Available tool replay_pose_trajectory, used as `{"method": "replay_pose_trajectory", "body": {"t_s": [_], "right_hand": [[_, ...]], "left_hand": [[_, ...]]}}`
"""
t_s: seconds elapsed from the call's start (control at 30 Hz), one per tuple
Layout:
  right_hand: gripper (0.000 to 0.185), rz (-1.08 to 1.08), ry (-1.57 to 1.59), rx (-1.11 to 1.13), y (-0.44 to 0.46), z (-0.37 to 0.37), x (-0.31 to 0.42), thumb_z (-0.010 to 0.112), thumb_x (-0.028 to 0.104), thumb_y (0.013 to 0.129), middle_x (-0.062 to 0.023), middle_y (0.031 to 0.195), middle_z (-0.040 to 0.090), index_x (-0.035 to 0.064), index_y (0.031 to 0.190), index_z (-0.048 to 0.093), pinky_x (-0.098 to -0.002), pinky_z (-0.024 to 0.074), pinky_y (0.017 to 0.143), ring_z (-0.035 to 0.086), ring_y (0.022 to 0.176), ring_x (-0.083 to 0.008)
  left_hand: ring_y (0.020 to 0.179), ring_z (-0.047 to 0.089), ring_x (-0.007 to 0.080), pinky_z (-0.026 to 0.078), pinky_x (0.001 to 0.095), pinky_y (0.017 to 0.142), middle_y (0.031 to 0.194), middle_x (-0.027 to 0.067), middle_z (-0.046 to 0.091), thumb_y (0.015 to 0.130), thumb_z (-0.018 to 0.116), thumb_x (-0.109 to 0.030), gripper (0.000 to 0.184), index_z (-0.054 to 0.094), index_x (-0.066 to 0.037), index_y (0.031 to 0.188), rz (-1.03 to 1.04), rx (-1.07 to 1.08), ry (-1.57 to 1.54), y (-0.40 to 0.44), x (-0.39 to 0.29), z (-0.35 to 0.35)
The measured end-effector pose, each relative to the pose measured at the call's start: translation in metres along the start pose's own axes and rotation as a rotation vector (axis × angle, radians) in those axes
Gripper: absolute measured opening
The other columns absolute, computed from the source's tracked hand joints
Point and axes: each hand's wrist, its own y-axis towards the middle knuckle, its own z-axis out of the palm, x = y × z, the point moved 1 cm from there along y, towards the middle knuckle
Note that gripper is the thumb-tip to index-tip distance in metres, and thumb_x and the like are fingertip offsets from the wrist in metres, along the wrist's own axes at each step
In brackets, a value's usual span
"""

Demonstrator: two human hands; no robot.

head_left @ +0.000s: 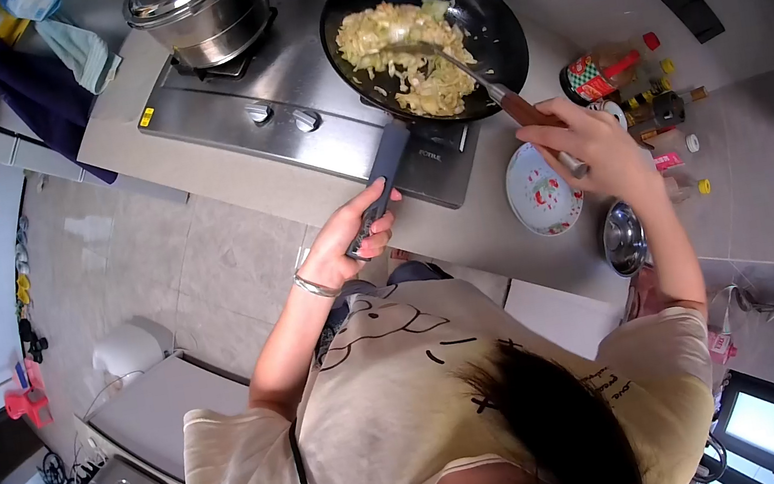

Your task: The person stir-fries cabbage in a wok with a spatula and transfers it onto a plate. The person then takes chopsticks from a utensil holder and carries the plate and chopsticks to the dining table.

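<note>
My left hand (352,232) is wrapped round the dark handle of a black wok (493,17) on the stove. Chopped pale food (435,82), yellowish with bits of green, lies inside the wok. The wooden handle of a metal spatula (528,108) is in my right hand (595,148), and its metal end rests among the food. Below my right hand, a white plate with a red and green pattern (541,192) sits on the counter. Beside it stands a metal bowl (622,238).
A lidded steel pot (206,22) stands on the stove's other burner (222,65). Several bottles (654,108) line the wall at the right. Two knobs (281,115) are on the stove front. Dark and pale cloths (39,89) hang at the upper left.
</note>
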Motion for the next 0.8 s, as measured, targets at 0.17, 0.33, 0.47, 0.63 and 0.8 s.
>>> {"method": "replay_pose_trajectory", "body": {"t_s": [0.17, 0.33, 0.47, 0.63, 0.8], "right_hand": [[0.05, -0.006, -0.106, -0.132, 0.021, 0.034, 0.008, 0.066, -0.001, 0.058, -0.0091, 0.094, 0.049, 0.011, 0.105, 0.055, -0.0353, 0.046, 0.069, 0.054, 0.083, -0.027], [0.049, -0.1, -0.145, -0.01, 0.003, 0.006, 0.015, 0.065, -0.002, 0.055, -0.0099, 0.091, 0.05, 0.0105, 0.102, 0.056, -0.0353, 0.0461, 0.067, 0.054, 0.081, -0.027], [0.04, -0.02, -0.101, 0.04, -0.038, -0.067, 0.056, 0.065, -0.002, 0.054, -0.0096, 0.095, 0.052, 0.0084, 0.093, 0.059, -0.0368, 0.0464, 0.062, 0.056, 0.074, -0.0273], [0.038, 0.065, -0.091, 0.082, -0.026, -0.04, 0.039, 0.065, -0.001, 0.056, -0.0091, 0.095, 0.054, 0.0098, 0.092, 0.06, -0.0358, 0.0471, 0.06, 0.058, 0.07, -0.0268], [0.035, 0.05, -0.081, -0.248, 0.001, -0.01, 0.001, 0.065, -0.001, 0.06, -0.0094, 0.094, 0.053, 0.0109, 0.093, 0.059, -0.0368, 0.0469, 0.059, 0.057, 0.07, -0.0286]], "left_hand": [[0.032, 0.025, 0.0037, 0.02, 0.0174, 0.027, 0.051, -0.0035, 0.035, 0.093, 0.038, -0.035, 0.029, 0.048, -0.007, 0.095, -0.014, 0.014, -0.016, -0.003, 0.001, -0.004], [0.032, 0.025, 0.0038, 0.02, 0.0187, 0.03, 0.051, -0.0049, 0.035, 0.092, 0.039, -0.037, 0.029, 0.049, -0.011, 0.095, -0.03, 0.008, 0.013, 0.003, 0.0, -0.004], [0.032, 0.024, 0.0038, 0.021, 0.0194, 0.032, 0.051, -0.0056, 0.036, 0.092, 0.038, -0.039, 0.029, 0.05, -0.013, 0.095, -0.039, 0.038, 0.015, 0.0, 0.002, -0.003], [0.032, 0.025, 0.0039, 0.021, 0.0189, 0.029, 0.052, -0.0046, 0.036, 0.092, 0.038, -0.038, 0.029, 0.049, -0.011, 0.095, -0.035, 0.028, 0.004, 0.0, 0.003, -0.004], [0.035, 0.03, 0.0041, 0.023, 0.017, 0.03, 0.052, -0.0029, 0.038, 0.09, 0.045, -0.036, 0.027, 0.049, -0.009, 0.092, -0.014, 0.078, -0.03, 0.0, 0.002, -0.002]]}}
